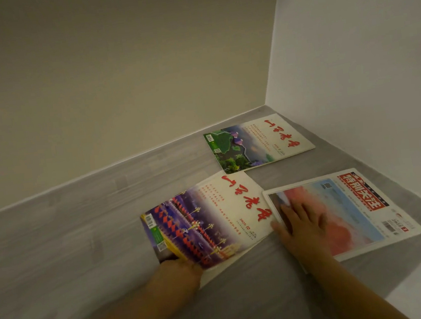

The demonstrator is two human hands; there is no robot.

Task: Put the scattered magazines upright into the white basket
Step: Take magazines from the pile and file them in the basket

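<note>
Three magazines lie on the grey floor in a room corner. The nearest one has a purple and red cover [211,224]; its near-left corner is raised, and my left hand [181,267] reaches under that corner, fingers hidden beneath the pages. To its right lies a magazine with a pink and blue cover [352,209]. My right hand [302,230] rests flat on its left part, fingers spread, thumb at the left edge. A third magazine with a green landscape cover [254,144] lies farther back near the corner. No white basket is in view.
A beige wall [117,78] runs along the back and a white wall [362,52] along the right, meeting behind the green magazine. Bare grey floor [69,239] stretches to the left of the magazines.
</note>
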